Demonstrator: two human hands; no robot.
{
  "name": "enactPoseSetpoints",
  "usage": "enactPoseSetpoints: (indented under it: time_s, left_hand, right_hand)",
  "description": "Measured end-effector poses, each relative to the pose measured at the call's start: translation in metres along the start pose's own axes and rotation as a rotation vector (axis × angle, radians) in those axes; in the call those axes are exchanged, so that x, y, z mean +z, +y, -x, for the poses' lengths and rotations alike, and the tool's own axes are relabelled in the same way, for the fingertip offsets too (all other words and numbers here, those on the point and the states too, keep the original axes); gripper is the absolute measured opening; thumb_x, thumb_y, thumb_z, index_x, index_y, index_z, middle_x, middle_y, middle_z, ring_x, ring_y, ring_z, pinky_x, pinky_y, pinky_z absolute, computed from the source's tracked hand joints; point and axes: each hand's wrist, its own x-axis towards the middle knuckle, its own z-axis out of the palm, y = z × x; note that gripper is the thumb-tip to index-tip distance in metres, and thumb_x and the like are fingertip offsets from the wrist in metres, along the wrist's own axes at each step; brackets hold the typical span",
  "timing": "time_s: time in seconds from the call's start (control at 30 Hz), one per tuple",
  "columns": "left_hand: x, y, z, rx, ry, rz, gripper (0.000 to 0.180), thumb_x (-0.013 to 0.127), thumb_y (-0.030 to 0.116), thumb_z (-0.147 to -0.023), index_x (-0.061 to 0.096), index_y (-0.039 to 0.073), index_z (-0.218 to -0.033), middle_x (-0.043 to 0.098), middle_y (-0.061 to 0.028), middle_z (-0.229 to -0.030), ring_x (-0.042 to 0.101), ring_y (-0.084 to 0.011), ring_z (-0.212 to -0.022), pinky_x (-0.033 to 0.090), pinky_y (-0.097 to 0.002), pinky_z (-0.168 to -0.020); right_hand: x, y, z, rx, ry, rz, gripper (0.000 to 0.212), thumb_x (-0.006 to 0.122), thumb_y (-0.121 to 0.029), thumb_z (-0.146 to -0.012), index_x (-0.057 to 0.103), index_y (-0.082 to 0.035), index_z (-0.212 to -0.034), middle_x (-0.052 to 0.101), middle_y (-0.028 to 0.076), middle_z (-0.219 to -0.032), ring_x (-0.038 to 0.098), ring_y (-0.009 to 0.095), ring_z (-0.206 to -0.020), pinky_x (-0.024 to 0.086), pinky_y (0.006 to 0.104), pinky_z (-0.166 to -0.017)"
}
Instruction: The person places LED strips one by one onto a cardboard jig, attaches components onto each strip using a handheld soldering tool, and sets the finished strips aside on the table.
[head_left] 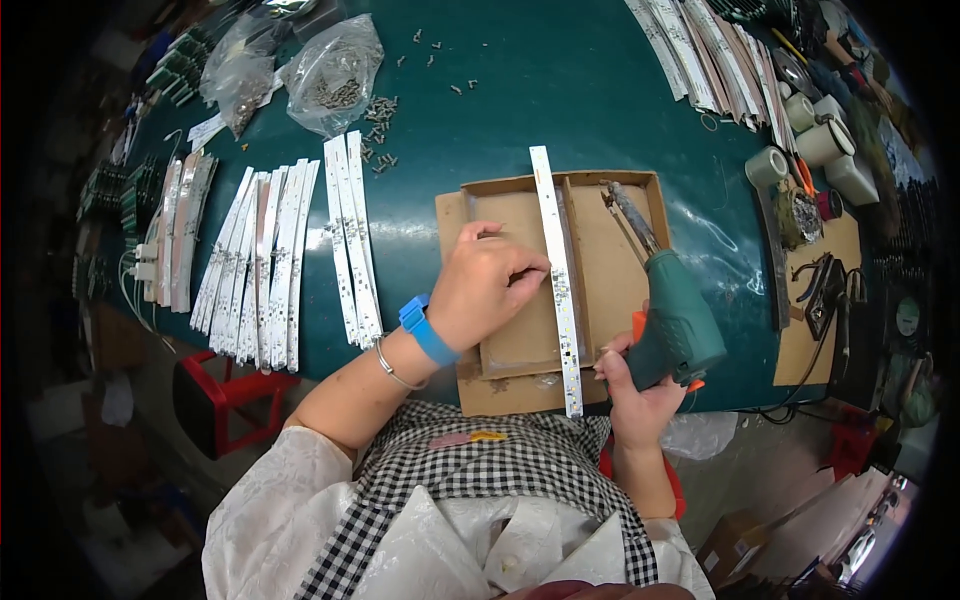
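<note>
A long white LED strip board (558, 255) lies lengthwise across a shallow cardboard tray (660, 190), its ends reaching past the rim. My left hand (485, 280), a blue wristband behind it, is over the tray's left half. Its thumb and fingertips come together at the strip's left edge; whatever they pinch is too small or hidden to make out. In my right hand (643, 405) is a green soldering gun (685, 320), gripped by its handle. The gun's dark tip points away from me, over the tray's right compartment and apart from the strip.
Further strip boards (258, 265) lie in rows at left, with more stacked (705, 60) at far right. Plastic bags (338, 80) of small metal parts and loose pieces (380, 120) are at the back left. Tape rolls (825, 143) and pliers (815, 280) lie at right.
</note>
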Motion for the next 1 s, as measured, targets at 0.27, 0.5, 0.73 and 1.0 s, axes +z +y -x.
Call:
enactPoseSetpoints:
  time_s: [0.27, 0.5, 0.73, 1.0]
  left_hand:
    - [0.004, -0.004, -0.005, 0.019, 0.005, 0.022, 0.011, 0.071, 0.003, -0.073, 0.072, 0.008, -0.082, 0.068, -0.0053, -0.071, 0.061, -0.0195, -0.060, 0.045, -0.0389, -0.092]
    - [0.000, -0.008, 0.000, 0.159, 0.048, -0.065, 0.019, 0.073, 0.001, -0.069, 0.070, 0.009, -0.086, 0.066, -0.0047, -0.075, 0.063, -0.0202, -0.069, 0.044, -0.0421, -0.093]
    - [0.013, -0.014, 0.007, 0.375, 0.092, -0.146, 0.016, 0.070, 0.004, -0.072, 0.065, 0.007, -0.086, 0.060, -0.0044, -0.076, 0.060, -0.0203, -0.075, 0.043, -0.0468, -0.095]
    - [0.009, -0.012, 0.005, 0.291, 0.092, -0.010, 0.011, 0.068, 0.003, -0.075, 0.067, 0.006, -0.085, 0.062, -0.0053, -0.078, 0.061, -0.0214, -0.076, 0.044, -0.0430, -0.093]
  right_hand:
    - [-0.001, -0.001, -0.004, 0.019, 0.007, 0.001, 0.038, 0.068, 0.006, -0.081, 0.050, 0.003, -0.114, 0.063, 0.007, -0.087, 0.060, 0.012, -0.077, 0.052, 0.0252, -0.068]
    - [0.004, 0.002, -0.001, 0.095, 0.097, 0.011, 0.051, 0.070, 0.006, -0.079, 0.048, 0.004, -0.124, 0.062, 0.007, -0.092, 0.059, 0.012, -0.079, 0.052, 0.0244, -0.066]
    - [0.002, 0.003, 0.002, 0.027, 0.067, 0.002, 0.055, 0.066, 0.009, -0.078, 0.042, 0.004, -0.128, 0.059, 0.009, -0.085, 0.058, 0.013, -0.067, 0.052, 0.0261, -0.059]
    - [0.003, 0.002, 0.000, 0.013, 0.038, 0.007, 0.053, 0.066, 0.007, -0.079, 0.041, 0.004, -0.126, 0.059, 0.010, -0.085, 0.058, 0.014, -0.068, 0.053, 0.0260, -0.059]
